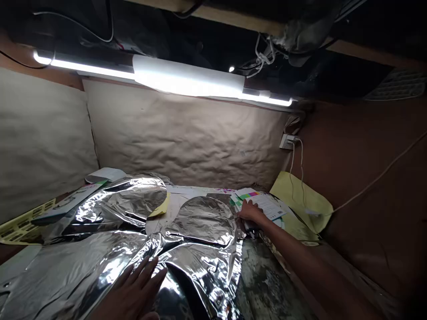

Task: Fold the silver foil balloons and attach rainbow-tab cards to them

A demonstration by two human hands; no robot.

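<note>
As we list what lies before us, largest first, we enter the pale, wrinkled wall covering (193, 138), upright behind the work surface.

Item: the silvery sheet (83, 253), glossy and creased, spread over the left and middle of the surface, with two rounded shapes (203, 220) toward its far side.

Item: the tube light (187, 78), lit, running across above the wall covering, its middle part wrapped in white.

Item: the mottled dark surface (267, 275), bare just right of the silvery sheet.

Item: the yellow sheet (300, 200), leaning in the right corner, a white cord (376, 180) reaching it.

Item: the left hand (133, 289), palm down at the near part of the silvery sheet; we note its fingers apart, clamped on nothing.

Item: the printed papers (267, 206), overlapping, white with coloured blocks, beyond the silvery sheet's right edge.

Item: the right hand (251, 212), at the near left edge of the printed papers, fingers bent; we cannot tell whether they close on anything.

Item: the yellow scrap (160, 208), between the rounded shapes.

Item: the white socket (287, 141), on the wall at right, cords plugged in.
</note>
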